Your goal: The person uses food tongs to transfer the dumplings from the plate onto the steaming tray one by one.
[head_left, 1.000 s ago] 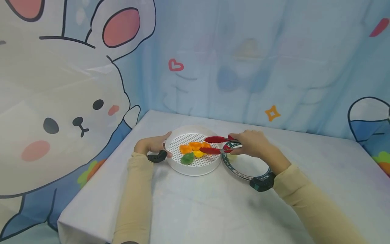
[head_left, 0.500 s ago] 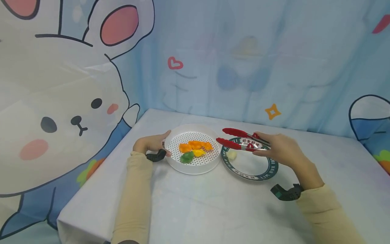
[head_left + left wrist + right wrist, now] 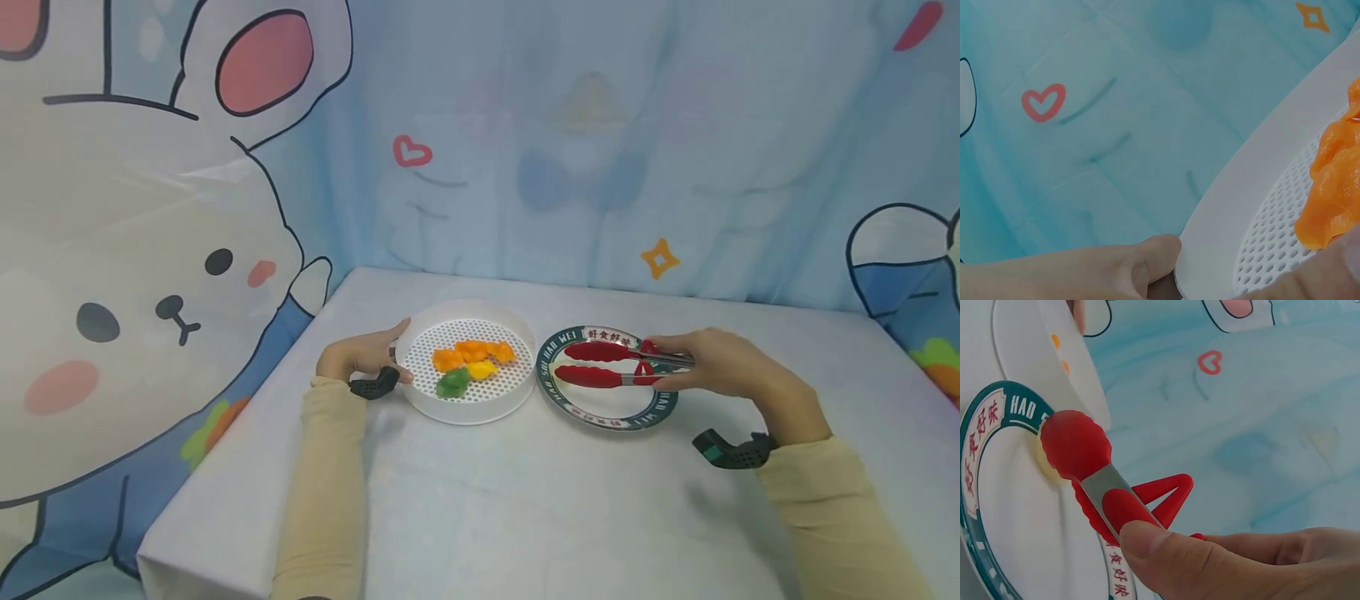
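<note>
My left hand [image 3: 365, 353] grips the near-left wall of a round white steamer tray [image 3: 467, 412] with a perforated base. In it lie several orange dumpling-like pieces [image 3: 471, 350], a yellow one [image 3: 482, 370] and a green one [image 3: 453, 383]. The orange pieces look glossy in the left wrist view. Over the green-rimmed plate [image 3: 607, 423], my right hand [image 3: 723, 362] holds red-tipped metal tongs [image 3: 596, 377], their arms spread apart. A pale yellow piece [image 3: 1047, 461] on the plate shows behind one tong tip in the right wrist view; the tongs mostly hide it from the head view.
Tray and plate stand side by side on a white-covered table [image 3: 480, 517]. A blue cartoon curtain [image 3: 465, 208] hangs behind the table, and a large printed rabbit [image 3: 165, 250] covers the left side.
The tongs have moved right from above the tray to over the plate with my right hand. My left hand still holds the tray. The head view has shifted slightly.
</note>
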Action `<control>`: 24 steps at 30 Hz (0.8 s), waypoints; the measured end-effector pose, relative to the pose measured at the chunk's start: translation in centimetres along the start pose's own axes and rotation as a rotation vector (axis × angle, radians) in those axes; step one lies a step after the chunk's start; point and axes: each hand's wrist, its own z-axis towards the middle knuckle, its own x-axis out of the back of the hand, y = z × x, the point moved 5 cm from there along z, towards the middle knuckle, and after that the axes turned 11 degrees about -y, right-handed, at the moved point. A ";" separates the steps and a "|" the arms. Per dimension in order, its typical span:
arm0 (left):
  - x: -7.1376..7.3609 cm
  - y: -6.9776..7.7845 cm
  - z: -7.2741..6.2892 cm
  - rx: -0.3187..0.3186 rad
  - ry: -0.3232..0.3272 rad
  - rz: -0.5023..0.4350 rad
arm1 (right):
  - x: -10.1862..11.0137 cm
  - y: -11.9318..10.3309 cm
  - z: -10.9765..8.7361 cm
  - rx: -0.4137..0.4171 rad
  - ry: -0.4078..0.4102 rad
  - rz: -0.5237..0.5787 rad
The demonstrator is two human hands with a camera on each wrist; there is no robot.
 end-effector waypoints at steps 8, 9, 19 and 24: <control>0.1 -0.1 0.1 -0.006 0.008 0.008 | -0.5 0.4 0.7 0.001 -0.021 0.009; 0.1 -0.1 0.0 0.001 0.009 0.008 | -0.4 0.5 0.7 0.003 -0.019 0.011; 0.0 -0.1 -0.1 0.008 0.006 -0.017 | -0.8 1.0 1.1 0.004 -0.006 -0.032; 0.0 0.0 -0.2 0.010 0.008 -0.016 | -1.2 1.1 1.4 -0.016 -0.018 -0.035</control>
